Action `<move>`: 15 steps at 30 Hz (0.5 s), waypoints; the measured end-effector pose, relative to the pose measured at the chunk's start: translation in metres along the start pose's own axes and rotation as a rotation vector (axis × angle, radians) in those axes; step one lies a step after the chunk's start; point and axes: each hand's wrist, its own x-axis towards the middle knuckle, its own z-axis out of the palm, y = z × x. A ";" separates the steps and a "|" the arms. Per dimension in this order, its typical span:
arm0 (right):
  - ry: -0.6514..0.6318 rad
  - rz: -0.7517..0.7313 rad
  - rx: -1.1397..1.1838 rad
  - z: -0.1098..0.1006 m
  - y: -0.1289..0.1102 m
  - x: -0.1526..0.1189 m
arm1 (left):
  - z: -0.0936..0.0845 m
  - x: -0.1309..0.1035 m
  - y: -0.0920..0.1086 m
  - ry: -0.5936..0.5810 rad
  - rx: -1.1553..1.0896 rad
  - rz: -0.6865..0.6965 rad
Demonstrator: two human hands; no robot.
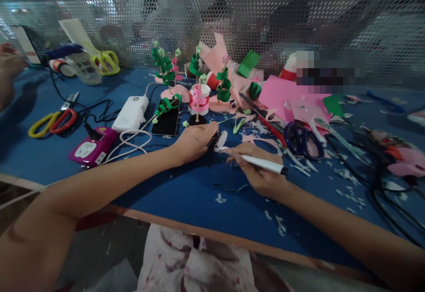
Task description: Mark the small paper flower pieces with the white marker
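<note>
My right hand is closed around a white marker with a black end. The marker's tip points left, against or very near a small white piece beside my left fingertips. My left hand is closed in a pinch low over the table. Something small and dark shows at its fingertips, too hidden to name. Just behind it stands a stick with a curled pink paper strip on a dark round base. More sticks with curled green paper stand behind, and one lies over a black phone.
Red-handled scissors, blue-handled scissors, pink paper and scraps lie right. Leftward are a white power bank, a purple power socket, cables and yellow-and-red scissors. Another person's hand is far left. A metal mesh closes the back.
</note>
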 end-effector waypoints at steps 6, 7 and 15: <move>-0.017 -0.024 0.007 0.000 -0.001 0.001 | -0.002 0.000 0.000 -0.039 0.010 -0.032; -0.017 -0.018 0.007 0.000 -0.001 0.000 | -0.002 -0.001 0.000 -0.042 0.014 -0.027; 0.221 0.130 0.126 0.006 0.011 -0.011 | -0.005 -0.004 -0.001 0.063 -0.034 -0.077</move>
